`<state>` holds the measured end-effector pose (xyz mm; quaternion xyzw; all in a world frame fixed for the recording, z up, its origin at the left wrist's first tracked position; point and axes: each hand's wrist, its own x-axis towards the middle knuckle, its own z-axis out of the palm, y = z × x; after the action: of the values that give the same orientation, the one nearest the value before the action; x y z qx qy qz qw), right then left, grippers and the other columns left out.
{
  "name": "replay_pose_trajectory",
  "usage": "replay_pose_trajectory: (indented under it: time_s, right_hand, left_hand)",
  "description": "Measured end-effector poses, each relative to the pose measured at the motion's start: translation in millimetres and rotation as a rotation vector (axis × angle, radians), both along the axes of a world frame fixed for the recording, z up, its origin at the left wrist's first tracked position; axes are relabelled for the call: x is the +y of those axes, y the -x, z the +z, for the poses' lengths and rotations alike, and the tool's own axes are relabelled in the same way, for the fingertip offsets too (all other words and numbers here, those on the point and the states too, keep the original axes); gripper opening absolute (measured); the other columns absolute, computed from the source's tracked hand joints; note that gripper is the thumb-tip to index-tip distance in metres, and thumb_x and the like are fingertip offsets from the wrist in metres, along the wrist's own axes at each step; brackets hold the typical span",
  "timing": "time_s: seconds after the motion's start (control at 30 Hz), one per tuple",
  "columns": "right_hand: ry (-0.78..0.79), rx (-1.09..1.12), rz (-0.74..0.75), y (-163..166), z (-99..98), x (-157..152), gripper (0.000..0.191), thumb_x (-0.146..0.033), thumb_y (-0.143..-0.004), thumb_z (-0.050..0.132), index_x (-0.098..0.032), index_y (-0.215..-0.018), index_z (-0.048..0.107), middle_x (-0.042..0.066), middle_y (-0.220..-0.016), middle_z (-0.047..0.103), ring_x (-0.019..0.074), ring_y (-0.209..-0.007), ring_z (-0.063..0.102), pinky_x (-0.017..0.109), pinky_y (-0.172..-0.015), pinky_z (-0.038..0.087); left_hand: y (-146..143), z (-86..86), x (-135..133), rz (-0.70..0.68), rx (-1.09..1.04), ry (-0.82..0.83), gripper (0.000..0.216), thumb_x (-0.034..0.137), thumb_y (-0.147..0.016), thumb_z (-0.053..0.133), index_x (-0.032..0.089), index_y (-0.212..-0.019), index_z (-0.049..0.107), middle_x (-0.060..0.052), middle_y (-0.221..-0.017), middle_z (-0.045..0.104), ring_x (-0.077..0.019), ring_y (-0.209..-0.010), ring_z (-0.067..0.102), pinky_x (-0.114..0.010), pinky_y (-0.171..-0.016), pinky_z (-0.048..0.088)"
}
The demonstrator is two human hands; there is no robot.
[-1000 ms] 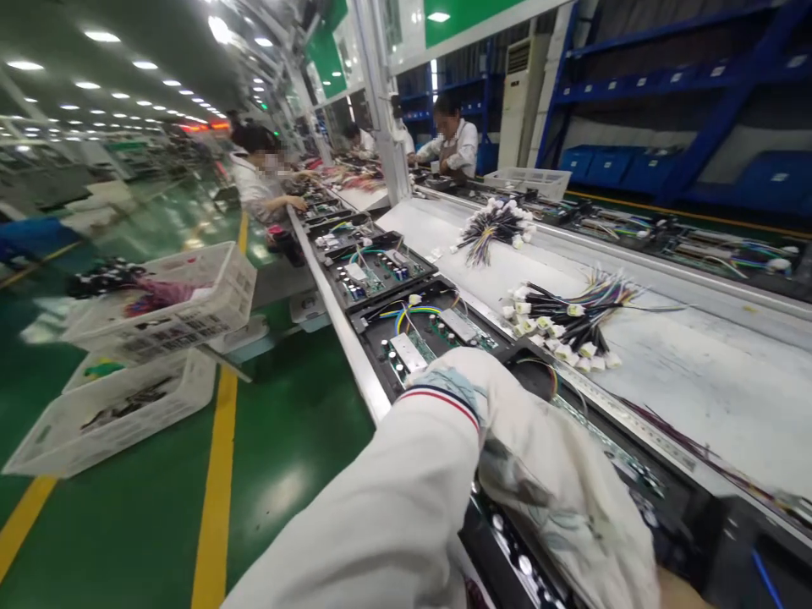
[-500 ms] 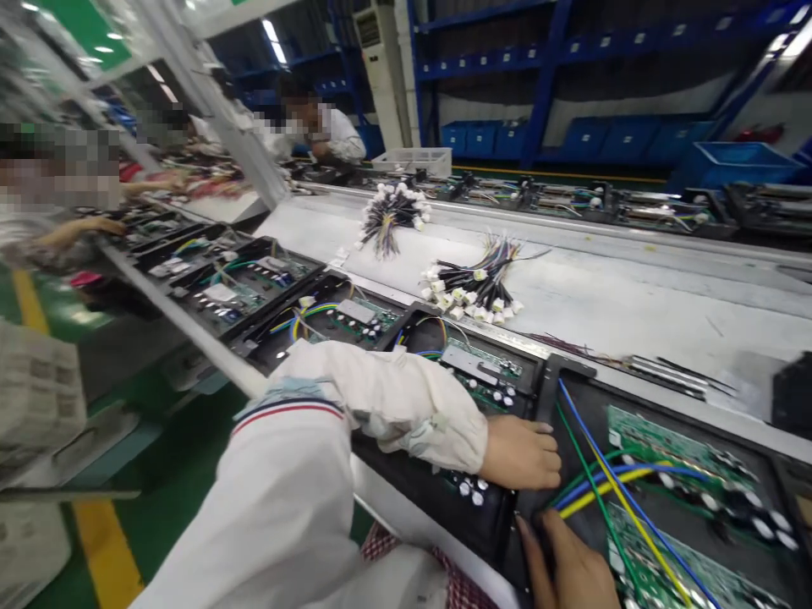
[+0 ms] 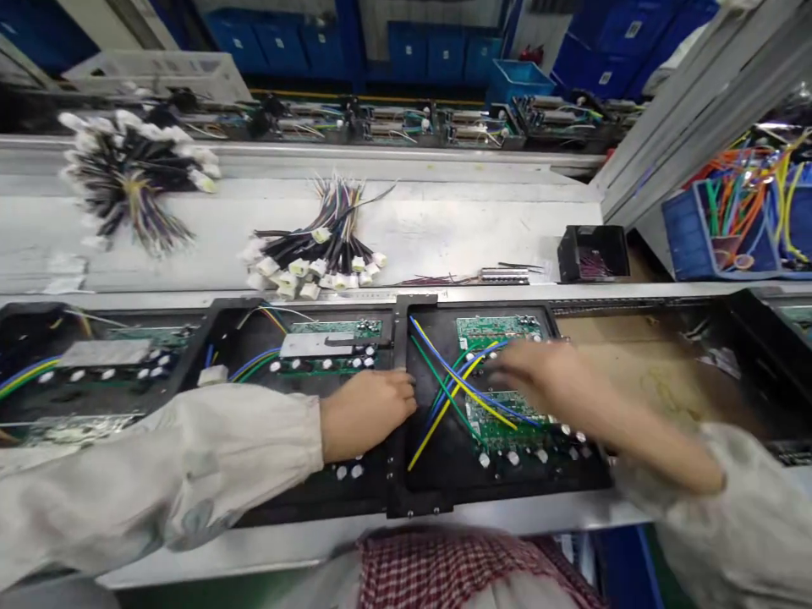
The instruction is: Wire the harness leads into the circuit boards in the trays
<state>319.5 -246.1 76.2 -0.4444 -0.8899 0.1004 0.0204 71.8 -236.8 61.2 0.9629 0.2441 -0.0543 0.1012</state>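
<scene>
My left hand (image 3: 371,413) rests at the seam between two black trays, its fingers curled over the side rim of the black tray (image 3: 437,482) in front of me. Inside that tray lie an upper green circuit board (image 3: 473,326) and a lower one (image 3: 475,414). Blue, green and yellow wires (image 3: 453,385) cross over the boards. Over the upper board, near the wire ends, hovers my right hand (image 3: 539,372); motion smears its fingers, so I cannot tell whether they hold anything. The neighbouring left tray has a board with a metal heat sink (image 3: 317,342).
Behind the trays, bundles of black cables with white connectors (image 3: 323,254) lie on the white bench (image 3: 444,220). A small black box (image 3: 595,254) and a blue bin of coloured wires (image 3: 723,228) stand to the right. A metal post (image 3: 685,101) rises there.
My view has swung right. My right hand has moved from the tray's left rim, beside the wires, to over the upper board. My left hand stays at the tray seam.
</scene>
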Motion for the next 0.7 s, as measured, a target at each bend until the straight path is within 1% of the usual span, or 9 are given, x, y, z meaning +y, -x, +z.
replay_pose_trajectory:
  time_s: [0.03, 0.07, 0.1, 0.17, 0.23, 0.27, 0.4, 0.53, 0.7]
  right_hand:
    - [-0.036, -0.026, -0.091, -17, 0.7, 18, 0.013, -0.020, -0.084, 0.056, -0.017, -0.091, 0.067, 0.005, -0.081, 0.064, 0.0159, -0.071, 0.058, 0.026, -0.061, 0.037]
    - [-0.032, -0.046, -0.127, -30, -1.1, 34, 0.016, -0.016, -0.083, 0.057, -0.017, -0.093, 0.068, 0.006, -0.083, 0.063, 0.0157, -0.071, 0.057, 0.026, -0.062, 0.036]
    - [0.006, -0.068, -0.110, -38, -4.7, 47, 0.018, -0.015, -0.082, 0.057, -0.017, -0.094, 0.068, 0.005, -0.084, 0.062, 0.0150, -0.070, 0.056, 0.026, -0.062, 0.036]
    - [0.074, -0.094, -0.034, -43, -14.1, 65, 0.022, -0.009, -0.080, 0.055, -0.018, -0.094, 0.070, 0.004, -0.082, 0.059, 0.0134, -0.069, 0.053, 0.026, -0.062, 0.034]
    - [0.118, -0.100, 0.050, -40, -21.7, 73, 0.024, -0.007, -0.079, 0.054, -0.019, -0.091, 0.070, 0.002, -0.079, 0.057, 0.0124, -0.067, 0.051, 0.026, -0.061, 0.032]
    - [0.130, -0.101, 0.081, -38, -23.9, 75, 0.023, -0.007, -0.078, 0.054, -0.019, -0.090, 0.070, 0.002, -0.077, 0.056, 0.0123, -0.067, 0.051, 0.026, -0.060, 0.032]
    - [0.176, -0.128, 0.171, -36, -25.2, 78, 0.018, -0.010, -0.078, 0.057, -0.019, -0.088, 0.069, 0.002, -0.079, 0.058, 0.0128, -0.067, 0.051, 0.027, -0.058, 0.029]
    - [0.135, -0.166, 0.163, -34, -27.7, 84, 0.012, -0.014, -0.079, 0.058, -0.017, -0.083, 0.069, 0.003, -0.077, 0.060, 0.0127, -0.065, 0.050, 0.028, -0.057, 0.025]
    - [0.080, -0.231, 0.133, -26, -34.3, 85, 0.011, -0.019, -0.082, 0.056, -0.015, -0.079, 0.066, 0.004, -0.077, 0.061, 0.0131, -0.062, 0.048, 0.030, -0.056, 0.022]
  left_hand:
    - [-10, 5.9, 5, 0.070, -0.007, 0.037, 0.020, 0.007, -0.081, 0.047, 0.019, -0.080, 0.064, -0.001, -0.091, 0.068, -0.0139, -0.089, 0.061, -0.027, -0.086, 0.047]
    - [-23, 10.9, 12, 0.148, -0.039, 0.055, 0.023, 0.007, -0.081, 0.045, 0.020, -0.085, 0.063, -0.001, -0.092, 0.067, -0.0141, -0.089, 0.061, -0.027, -0.083, 0.048]
    - [-37, 14.1, 20, 0.216, -0.093, 0.055, 0.023, 0.009, -0.082, 0.044, 0.020, -0.093, 0.061, -0.002, -0.096, 0.066, -0.0154, -0.092, 0.061, -0.028, -0.082, 0.048]
    - [-65, 13.9, 36, 0.318, -0.159, 0.069, 0.022, 0.023, -0.084, 0.047, 0.016, -0.103, 0.054, -0.007, -0.104, 0.062, -0.0205, -0.099, 0.058, -0.033, -0.083, 0.048]
    - [-86, 6.0, 50, 0.373, -0.109, 0.123, 0.036, 0.039, -0.079, 0.055, 0.013, -0.103, 0.048, -0.011, -0.105, 0.059, -0.0255, -0.099, 0.057, -0.037, -0.081, 0.049]
    - [-93, 0.6, 55, 0.384, -0.066, 0.151, 0.042, 0.043, -0.076, 0.059, 0.012, -0.102, 0.047, -0.012, -0.104, 0.058, -0.0266, -0.097, 0.058, -0.037, -0.079, 0.050]
    - [-98, -14.3, 62, 0.351, 0.013, 0.210, 0.040, 0.033, -0.072, 0.062, 0.013, -0.101, 0.044, -0.010, -0.101, 0.060, -0.0254, -0.091, 0.061, -0.034, -0.073, 0.050]
    - [-91, -14.1, 66, 0.330, 0.050, 0.172, 0.032, 0.025, -0.074, 0.056, 0.012, -0.101, 0.048, -0.010, -0.095, 0.063, -0.0250, -0.086, 0.064, -0.033, -0.070, 0.050]
    - [-91, -12.3, 77, 0.292, 0.149, 0.153, 0.015, 0.019, -0.072, 0.053, 0.014, -0.083, 0.062, -0.010, -0.086, 0.066, -0.0257, -0.085, 0.065, -0.034, -0.070, 0.051]
